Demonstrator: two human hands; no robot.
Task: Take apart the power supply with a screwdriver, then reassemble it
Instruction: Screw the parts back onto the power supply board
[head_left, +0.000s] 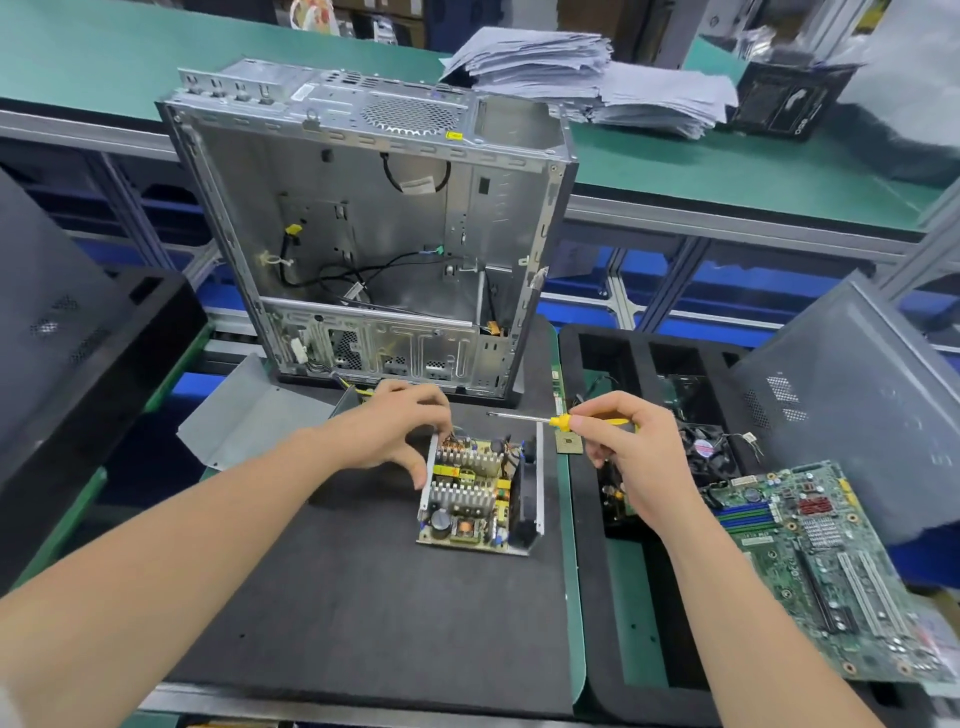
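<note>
Dull bare sheet steel, faintly shiny and punched with holes, in the computer case (363, 218) at upper centre; matt dark grey foam, slightly rough, for the mat (363, 597) at lower centre; on the power supply (478, 493) at centre, thin grey sheet-metal walls, ribbed silvery metal heat sinks, a tan board with slight gloss; smooth bright metal shaft and clear yellow plastic handle on the screwdriver (558, 421); glossy green board with white plastic slots in the motherboard (821, 561) at lower right; crumpled grey-white sheets in the paper stack (597, 78) at top; smooth matt green covering on the bench (104, 62) at upper left; dark satin painted metal, perforated, in the panel (857, 415) at right.
</note>
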